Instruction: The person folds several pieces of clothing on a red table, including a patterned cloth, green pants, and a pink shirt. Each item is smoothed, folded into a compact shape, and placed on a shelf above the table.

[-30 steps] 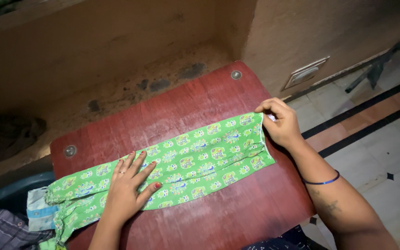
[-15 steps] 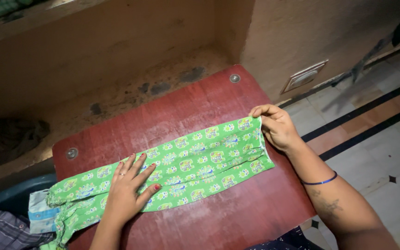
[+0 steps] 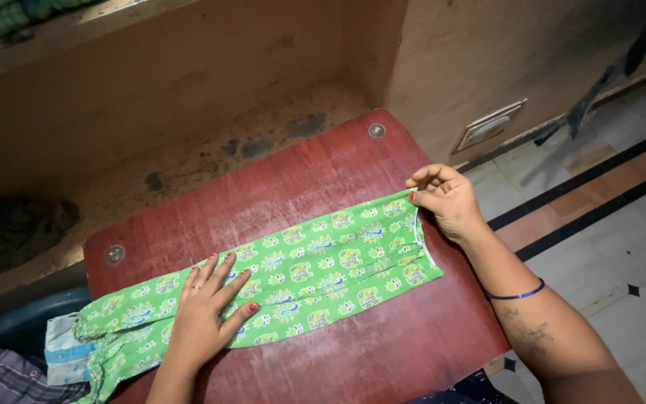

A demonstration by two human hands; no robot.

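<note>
A long green printed garment (image 3: pixel 315 265) lies stretched across a red wooden table (image 3: pixel 383 337). My left hand (image 3: pixel 203 307) rests flat on its left half, fingers spread, pressing the cloth down. My right hand (image 3: pixel 445 200) pinches the upper corner of the garment's right end between thumb and fingers. The garment's left end, with a light blue band (image 3: pixel 61 350), hangs bunched over the table's left edge.
A tan wall and a dusty ledge (image 3: pixel 211 142) run behind the table. A dark cloth (image 3: pixel 13 221) lies on the ledge at the left. Tiled floor (image 3: pixel 607 224) with dark stripes lies to the right. A dark checked fabric (image 3: pixel 1 378) sits at bottom left.
My right hand has shifted slightly along the garment's right end, still pinching the corner. My left hand stays flat on the cloth. The view has drifted a little.
</note>
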